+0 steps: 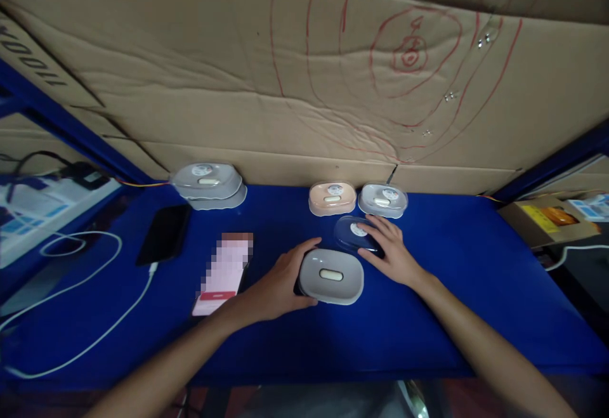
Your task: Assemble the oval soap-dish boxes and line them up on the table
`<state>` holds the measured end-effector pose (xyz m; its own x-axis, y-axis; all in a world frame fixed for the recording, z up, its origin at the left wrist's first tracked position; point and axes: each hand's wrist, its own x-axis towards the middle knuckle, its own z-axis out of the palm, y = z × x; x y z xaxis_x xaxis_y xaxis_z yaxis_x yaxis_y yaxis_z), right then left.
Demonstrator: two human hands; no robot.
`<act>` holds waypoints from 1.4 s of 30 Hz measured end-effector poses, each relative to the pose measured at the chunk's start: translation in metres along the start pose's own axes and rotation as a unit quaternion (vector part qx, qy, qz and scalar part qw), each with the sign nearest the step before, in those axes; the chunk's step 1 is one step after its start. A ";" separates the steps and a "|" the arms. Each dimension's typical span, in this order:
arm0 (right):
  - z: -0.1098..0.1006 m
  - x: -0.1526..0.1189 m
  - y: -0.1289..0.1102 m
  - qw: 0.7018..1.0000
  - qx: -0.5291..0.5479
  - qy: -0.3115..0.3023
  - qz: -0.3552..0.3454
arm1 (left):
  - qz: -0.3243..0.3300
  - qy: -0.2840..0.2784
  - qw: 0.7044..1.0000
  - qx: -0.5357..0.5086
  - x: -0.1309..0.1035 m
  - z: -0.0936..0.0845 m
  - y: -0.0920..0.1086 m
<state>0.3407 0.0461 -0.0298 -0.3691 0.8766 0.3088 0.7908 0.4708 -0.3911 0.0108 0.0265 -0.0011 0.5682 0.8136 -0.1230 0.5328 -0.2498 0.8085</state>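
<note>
A grey oval soap dish (352,283) with a pale raised bar in its middle sits uncovered at the front centre. My left hand (285,278) curves around its left side, thumb at the near edge and fingers at the far edge. Just behind it, a clear plastic lid (349,235) with a round white sticker lies low over the blue surface. The fingers of my right hand (392,250) grip that lid from the right. Farther back stand an orange-pink soap dish (320,204) and another grey soap dish (368,207), both under clear lids.
On the blue tabletop (457,278), stacked grey dishes (219,201) stand back left. A black phone (164,234) with a white cable (118,320) and a lit phone (221,272) lie left. Cardboard (214,113) with red rings walls the back; an open box (533,221) stands right.
</note>
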 end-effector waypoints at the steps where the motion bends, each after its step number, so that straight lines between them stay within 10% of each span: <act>1: 0.000 0.000 0.000 1.000 -0.018 0.001 0.002 | 0.003 0.005 1.000 -0.009 -0.001 0.000 0.000; 9: -0.002 -0.008 -0.056 0.977 0.076 -0.106 -0.169 | 0.001 0.077 0.953 -0.292 0.004 0.015 -0.002; 15: 0.008 -0.009 -0.046 0.951 0.306 0.029 0.014 | -0.138 0.023 0.820 -0.555 0.008 0.010 0.007; 20: 0.006 -0.009 -0.031 0.880 0.434 0.085 0.175 | -0.223 0.103 0.761 -0.600 0.011 0.004 0.004; 26: 0.002 -0.017 -0.057 0.987 0.128 -0.023 -0.093 | -0.160 0.179 0.747 -0.620 0.009 0.010 0.012; 42: -0.005 -0.011 -0.057 0.975 0.026 -0.136 -0.174 | -0.115 0.053 0.768 -0.628 0.005 0.022 0.017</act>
<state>0.3024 0.0092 -0.0067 -0.7316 0.6542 0.1920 0.5716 0.7421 -0.3501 0.0367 0.0152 -0.0006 0.4602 0.8153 -0.3514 -0.4509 0.5556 0.6986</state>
